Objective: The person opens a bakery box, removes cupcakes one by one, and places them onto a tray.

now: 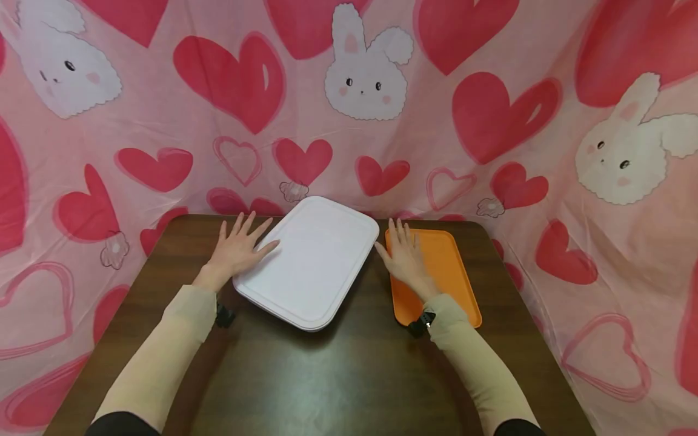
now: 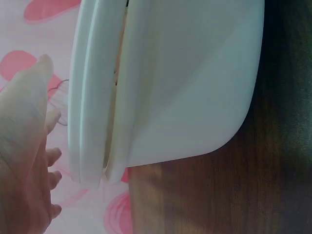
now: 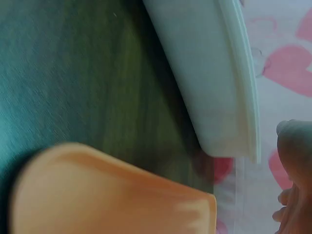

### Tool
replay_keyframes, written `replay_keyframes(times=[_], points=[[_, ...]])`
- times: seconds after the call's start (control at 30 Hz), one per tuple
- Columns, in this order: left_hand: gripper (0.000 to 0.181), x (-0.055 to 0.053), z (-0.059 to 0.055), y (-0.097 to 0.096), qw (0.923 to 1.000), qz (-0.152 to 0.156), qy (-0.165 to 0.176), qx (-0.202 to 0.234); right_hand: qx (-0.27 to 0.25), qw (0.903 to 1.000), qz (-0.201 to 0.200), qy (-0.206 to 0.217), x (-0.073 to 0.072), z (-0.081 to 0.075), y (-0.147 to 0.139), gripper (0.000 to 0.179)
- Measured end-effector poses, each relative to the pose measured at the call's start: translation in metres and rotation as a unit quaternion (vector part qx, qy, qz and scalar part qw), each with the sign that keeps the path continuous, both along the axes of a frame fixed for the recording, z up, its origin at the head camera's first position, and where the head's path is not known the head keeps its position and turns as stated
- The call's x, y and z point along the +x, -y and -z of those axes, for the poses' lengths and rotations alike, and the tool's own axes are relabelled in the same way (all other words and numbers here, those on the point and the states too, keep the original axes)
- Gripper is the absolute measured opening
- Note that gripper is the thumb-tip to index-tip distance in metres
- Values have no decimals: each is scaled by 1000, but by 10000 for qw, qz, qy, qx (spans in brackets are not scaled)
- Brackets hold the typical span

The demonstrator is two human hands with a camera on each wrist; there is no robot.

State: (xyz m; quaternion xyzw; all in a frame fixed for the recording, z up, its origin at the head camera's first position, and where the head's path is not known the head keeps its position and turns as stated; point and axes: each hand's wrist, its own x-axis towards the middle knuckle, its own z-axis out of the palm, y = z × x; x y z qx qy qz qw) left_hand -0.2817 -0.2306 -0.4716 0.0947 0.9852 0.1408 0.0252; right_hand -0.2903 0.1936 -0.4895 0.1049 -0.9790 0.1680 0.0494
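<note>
White lidded tub (image 2: pixel 195 87), orange tray (image 1: pixel 449 266) to its right

Tub askew at far middle of dark table (image 1: pixel 327 387), slim gap under lid (image 1: pixel 311 260). Left hand (image 1: pixel 235 249) at tub's left edge, fingers spread, thumb above lid; contact cannot be told. Right hand (image 1: pixel 405 259) over tray's far left part, fingers straight, thumb out toward tub
</note>
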Motion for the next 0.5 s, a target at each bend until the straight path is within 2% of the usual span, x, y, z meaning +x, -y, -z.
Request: replay_keyframes(times=[0.13, 0.23, 0.33, 0.37, 0.43, 0.5], points=[[87, -4, 0, -1, 9997, 28, 177, 157, -98, 9999, -66, 65, 5, 1, 7, 85], [89, -10, 0, 1, 9941, 72, 602, 896, -597, 9978, -31, 301, 8, 2, 10, 86], [90, -15, 0, 5, 9773, 38, 1162, 1773, -1404, 9883, 15, 590, 7, 5, 12, 90], [90, -17, 0, 7, 9699, -2, 1348, 2029, -1636, 9845, 10, 634, 4, 10, 11, 93], [91, -18, -1, 10, 9593, -102, 1612, 2315, -2054, 9760, 17, 721, -4, 23, 9, 101], [92, -19, -2, 13, 9516, -145, 1764, 2512, -2264, 9699, 99, 890, -9, 33, 8, 109]])
